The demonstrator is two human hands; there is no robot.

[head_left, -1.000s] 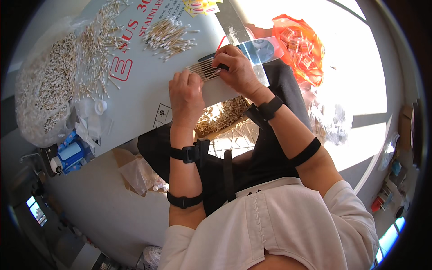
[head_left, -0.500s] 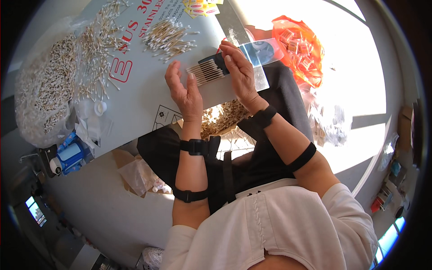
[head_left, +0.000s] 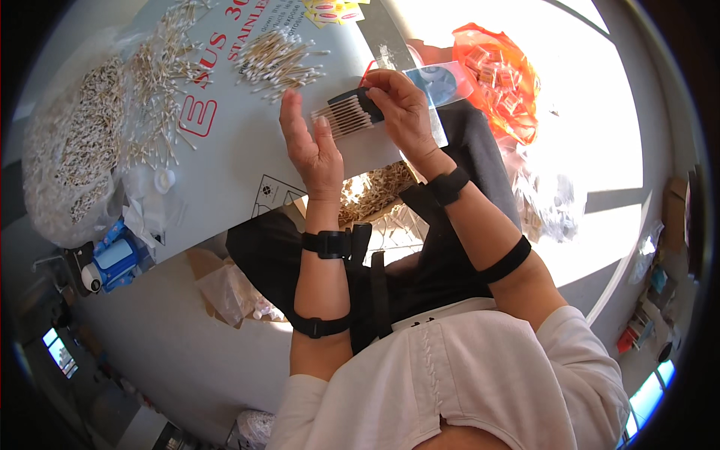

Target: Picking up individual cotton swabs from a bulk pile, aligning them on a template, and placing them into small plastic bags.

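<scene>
A row of cotton swabs [head_left: 346,118] lies side by side on a small black plate [head_left: 368,105], at the near right of the metal-topped table [head_left: 225,161]. My right hand [head_left: 409,116] has its thumb and forefinger closed on the plate's right end. At the row's other end is my left hand [head_left: 313,154], fingers stretched up and thumb apart, its thumb tip beside the swab heads. Whether that thumb touches them I cannot tell. A loose pile of swabs [head_left: 281,61] lies just beyond.
Left, a clear plastic bag [head_left: 71,154] bulges with swabs beside a scattered heap [head_left: 161,79]. A blue-and-white bottle [head_left: 116,259] sits at the table's left corner. Yellow packets [head_left: 334,11] lie at the back. An orange bag [head_left: 517,124] holds small packs. Below the edge is a box of sticks [head_left: 371,196].
My right hand's fingers have come down and curled onto the black plate's right end. My left hand has shifted slightly right, its fingers still stretched out.
</scene>
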